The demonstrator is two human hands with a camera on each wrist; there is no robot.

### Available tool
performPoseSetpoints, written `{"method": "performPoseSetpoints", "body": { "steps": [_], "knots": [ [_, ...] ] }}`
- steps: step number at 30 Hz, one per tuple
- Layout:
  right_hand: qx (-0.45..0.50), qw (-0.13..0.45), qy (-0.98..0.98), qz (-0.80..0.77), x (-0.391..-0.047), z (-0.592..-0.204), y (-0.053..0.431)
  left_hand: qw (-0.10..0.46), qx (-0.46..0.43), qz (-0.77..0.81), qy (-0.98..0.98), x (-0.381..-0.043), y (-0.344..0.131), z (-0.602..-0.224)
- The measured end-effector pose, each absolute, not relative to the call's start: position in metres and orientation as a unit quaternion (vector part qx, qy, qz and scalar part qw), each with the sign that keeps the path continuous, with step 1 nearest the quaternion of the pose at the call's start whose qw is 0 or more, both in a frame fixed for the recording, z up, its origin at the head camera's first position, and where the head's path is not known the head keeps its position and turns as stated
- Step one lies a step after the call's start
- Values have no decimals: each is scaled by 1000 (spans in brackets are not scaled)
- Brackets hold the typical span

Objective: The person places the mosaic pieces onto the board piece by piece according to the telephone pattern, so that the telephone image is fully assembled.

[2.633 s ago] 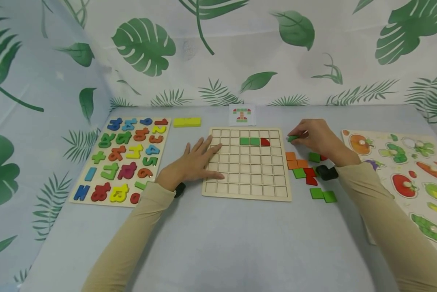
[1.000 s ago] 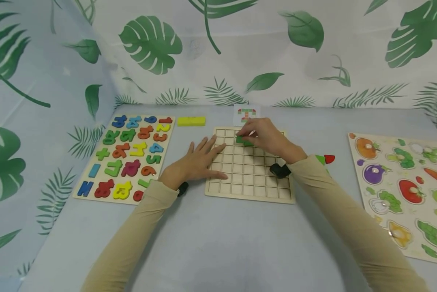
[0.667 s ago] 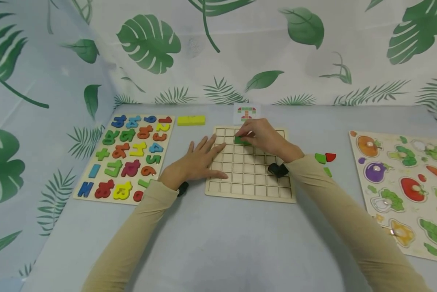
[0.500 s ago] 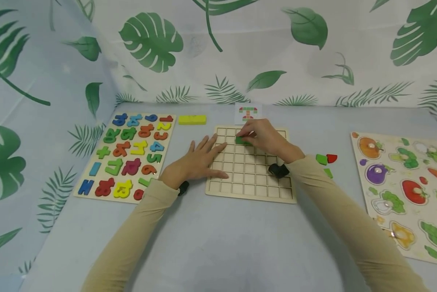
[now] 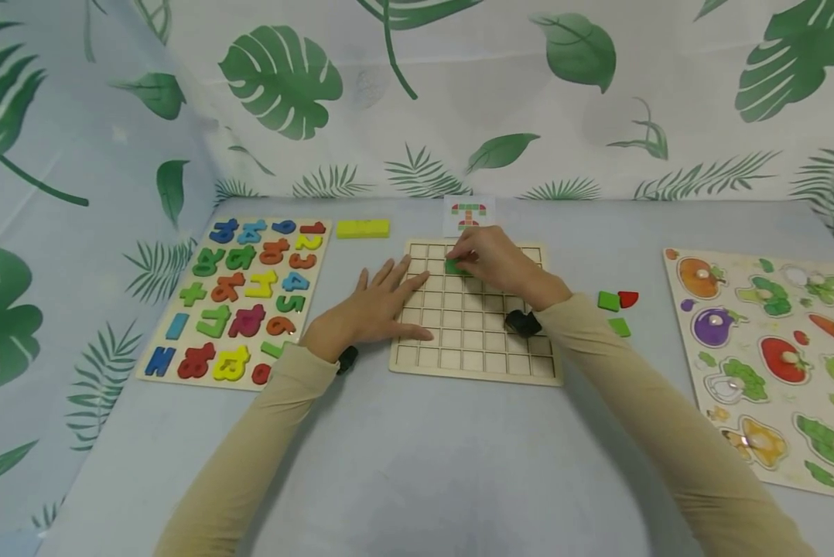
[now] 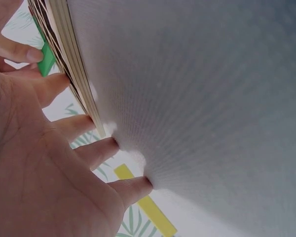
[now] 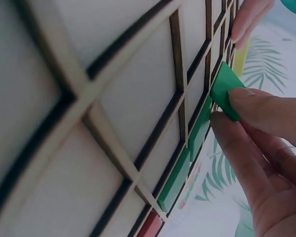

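In the head view, my left hand (image 5: 371, 309) rests with spread fingers at the left edge of a wooden grid board (image 5: 473, 363). My right hand (image 5: 497, 263) is over the board's upper part. Seen from the right wrist, its thumb and fingers pinch a green square tile (image 7: 227, 86), tilted against the grid. Beside that tile, two green tiles (image 7: 173, 180) and a red tile (image 7: 150, 224) sit in cells in one row. In the head view the right hand covers most of this row.
Right of the board lie two loose green tiles (image 5: 620, 327) and a red rounded piece (image 5: 628, 299). A number board (image 5: 193, 336) is at left, a vegetable puzzle board (image 5: 747, 344) at right. Behind the grid are a yellow block (image 5: 363, 229) and a pattern card (image 5: 452, 228).
My right hand has carried the green tile leftward from beside the board onto its upper row, and has stayed nearly still there for the last second. My left hand keeps its place.
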State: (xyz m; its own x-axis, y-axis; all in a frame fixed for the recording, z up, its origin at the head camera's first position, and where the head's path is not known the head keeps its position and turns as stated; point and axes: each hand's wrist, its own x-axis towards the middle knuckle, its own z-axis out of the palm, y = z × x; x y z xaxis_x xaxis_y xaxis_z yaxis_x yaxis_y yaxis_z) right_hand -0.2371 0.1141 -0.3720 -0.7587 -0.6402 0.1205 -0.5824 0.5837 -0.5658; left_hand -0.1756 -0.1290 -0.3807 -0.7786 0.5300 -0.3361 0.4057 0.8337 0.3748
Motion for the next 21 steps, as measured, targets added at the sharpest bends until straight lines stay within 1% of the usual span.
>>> {"method": "performPoseSetpoints", "body": {
  "steps": [9,18,21],
  "knots": [
    [-343,60,908,-232,-234,-366,109,220,252,142,932,-176,-129,-382],
    [-341,71,913,-214,-235,-367,106,218,252,144,932,-176,-130,-383],
    [-345,66,911,-215,-234,-369,106,217,253,145,932,-176,-130,-383]
  ]
}}
